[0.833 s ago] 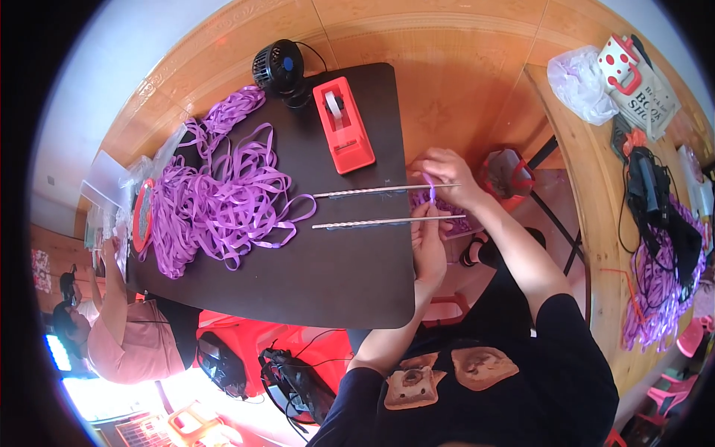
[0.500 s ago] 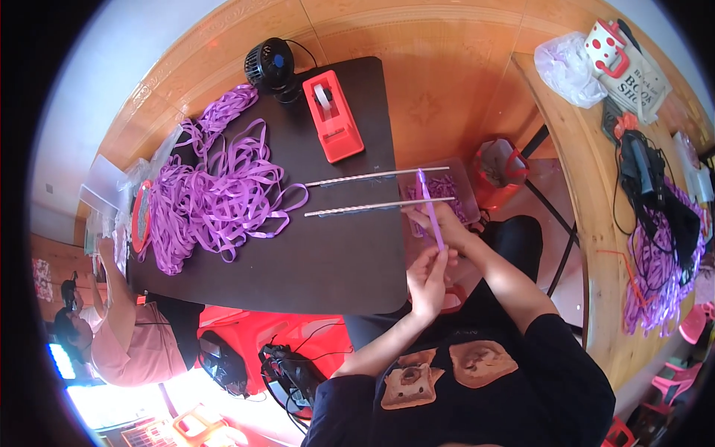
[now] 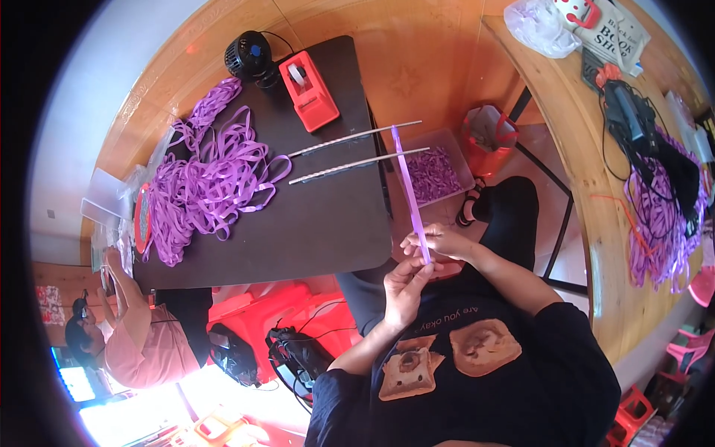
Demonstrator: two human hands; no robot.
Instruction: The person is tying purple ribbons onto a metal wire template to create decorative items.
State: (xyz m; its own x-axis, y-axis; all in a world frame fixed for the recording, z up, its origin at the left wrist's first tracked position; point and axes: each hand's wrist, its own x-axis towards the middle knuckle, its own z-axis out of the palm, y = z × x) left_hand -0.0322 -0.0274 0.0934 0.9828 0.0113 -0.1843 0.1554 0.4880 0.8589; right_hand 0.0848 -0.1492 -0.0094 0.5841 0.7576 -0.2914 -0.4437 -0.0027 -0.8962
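A flat purple ribbon [image 3: 411,190] stretches from the far one of two thin metal rods across the end of the near one and down to my hands. Its lower end is pinched between thumb and fingers of my left hand [image 3: 404,292]. Just above that, the closed fingers of my right hand [image 3: 441,242] are around the ribbon, partly behind it. The far rod [image 3: 357,137] and the near rod [image 3: 357,165] jut past the right edge of the dark table [image 3: 328,238]. A big loose pile of purple ribbon [image 3: 201,179] lies on the table's left part.
A red tape dispenser [image 3: 309,93] and a small black fan [image 3: 249,56] stand at the back. Below the rods is a plastic bin [image 3: 454,160] of short purple pieces, beside a red bag [image 3: 488,138]. A wooden table [image 3: 573,149] stands right; another person [image 3: 153,335] works at left.
My hands have come nearer to me and closer together, the right one moving down along the ribbon. More ribbon shows between rods and hands. The whole view has shifted slightly.
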